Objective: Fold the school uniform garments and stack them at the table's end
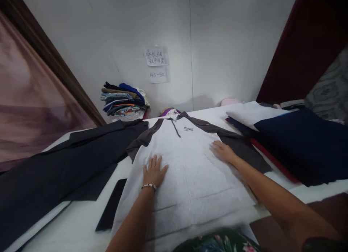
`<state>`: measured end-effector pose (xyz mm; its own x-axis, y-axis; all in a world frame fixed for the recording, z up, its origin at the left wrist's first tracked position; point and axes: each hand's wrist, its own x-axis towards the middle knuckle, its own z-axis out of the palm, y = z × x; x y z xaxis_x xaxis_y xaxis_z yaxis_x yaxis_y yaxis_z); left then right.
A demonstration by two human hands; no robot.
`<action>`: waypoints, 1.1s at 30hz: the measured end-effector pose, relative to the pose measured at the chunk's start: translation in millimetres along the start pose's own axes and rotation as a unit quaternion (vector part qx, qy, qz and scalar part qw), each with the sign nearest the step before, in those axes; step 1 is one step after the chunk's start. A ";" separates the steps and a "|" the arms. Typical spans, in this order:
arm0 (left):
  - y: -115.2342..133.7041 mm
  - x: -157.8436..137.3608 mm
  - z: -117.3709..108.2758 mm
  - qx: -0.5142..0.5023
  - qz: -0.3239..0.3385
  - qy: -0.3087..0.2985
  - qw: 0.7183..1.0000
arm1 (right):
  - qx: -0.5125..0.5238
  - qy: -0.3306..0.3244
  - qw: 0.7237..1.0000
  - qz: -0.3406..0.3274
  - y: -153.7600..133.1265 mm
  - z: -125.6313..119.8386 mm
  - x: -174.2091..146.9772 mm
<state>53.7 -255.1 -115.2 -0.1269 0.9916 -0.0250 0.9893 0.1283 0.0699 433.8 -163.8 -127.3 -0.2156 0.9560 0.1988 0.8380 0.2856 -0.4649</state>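
A light grey long-sleeved top [187, 179] with dark raglan sleeves lies spread out on the white table, its neck toward the wall. A dark cord or strip and a small printed mark show near its neckline. My left hand [154, 171], wearing a bracelet, rests flat on the left part of the body with fingers spread. My right hand [223, 151] touches the top's right edge below the armpit, its fingers stretched out and slightly blurred. Neither hand grips anything. The right sleeve runs partly behind my right arm.
Dark garments [62, 168] lie on the left, beside a flat black object [111, 205]. Navy, white and red clothes [304, 143] are piled at the right. A folded clothes stack [123, 99] stands against the wall, near handwritten paper signs [157, 63]. The white table [81, 219] reaches the wall.
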 end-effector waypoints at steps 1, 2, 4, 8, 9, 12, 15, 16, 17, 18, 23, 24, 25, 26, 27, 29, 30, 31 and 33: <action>-0.3 0.5 0.5 0.001 0.000 0.001 1.000 | -0.003 0.031 1.000 0.004 9.5 -10.9 -5.4; -0.6 1.1 1.1 0.001 0.000 0.002 1.000 | -0.021 0.061 0.998 0.017 20.4 -22.8 -12.2; -1.6 2.5 2.5 0.000 0.000 0.004 1.000 | -0.083 0.105 0.988 0.073 43.3 -45.7 -30.1; -3.6 5.0 5.5 -0.002 0.002 0.011 1.000 | -0.176 0.052 0.959 0.214 76.9 -72.4 -71.9; -3.9 5.2 5.9 -0.003 0.003 0.012 1.000 | -0.184 0.031 0.954 0.233 81.1 -74.8 -80.2; -4.0 4.8 5.9 -0.003 0.001 0.010 1.000 | -0.187 0.021 0.942 0.277 87.3 -78.0 -93.5; -3.1 3.8 4.2 -0.001 0.001 0.013 1.000 | -0.127 0.022 0.941 0.313 90.6 -82.2 -91.4; -2.6 3.5 3.5 0.000 0.001 0.014 1.000 | -0.105 0.018 0.942 0.318 91.0 -84.5 -88.8; -2.2 3.3 2.8 0.001 0.000 0.014 1.000 | -0.087 0.018 0.944 0.317 90.2 -87.6 -86.0; -1.8 3.1 2.3 0.001 -0.001 0.014 1.000 | -0.074 0.029 0.947 0.311 87.7 -91.3 -83.0; -1.1 2.9 1.9 0.005 0.003 0.017 1.000 | -0.065 0.267 0.951 0.140 29.4 -116.8 -71.4; -1.3 2.8 2.2 0.006 0.004 0.019 1.000 | -0.058 0.293 0.952 0.058 8.4 -120.1 -70.6; -1.4 2.7 2.3 0.008 0.004 0.022 1.000 | -0.053 0.302 0.951 -0.026 -14.2 -121.3 -70.8; -1.6 2.5 2.2 0.008 0.005 0.023 1.000 | -0.056 0.280 0.952 -0.107 -37.3 -120.0 -72.2; -1.6 2.2 2.0 0.008 0.005 0.024 1.000 | -0.056 0.245 0.949 -0.189 -59.7 -116.0 -74.9; -1.5 1.4 1.0 0.006 0.005 0.021 1.000 | -0.050 0.120 0.935 -0.331 -97.6 -101.3 -84.3; -1.3 1.0 0.4 0.004 0.004 0.019 1.000 | -0.042 0.051 0.925 -0.374 -110.9 -91.6 -90.4; -1.1 0.6 -0.1 0.001 0.003 0.016 1.000 | -0.029 -0.013 0.917 -0.397 -119.7 -81.4 -97.0; -0.9 0.0 -0.3 -0.007 0.004 0.013 1.000 | 0.004 -0.099 0.913 -0.396 -123.4 -62.3 -109.3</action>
<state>52.8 -255.2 -115.0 -0.1205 0.9927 0.0013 0.9892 0.1200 0.0839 385.1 -307.7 -38.0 -0.8394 0.4428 0.3151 0.3771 0.8920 -0.2492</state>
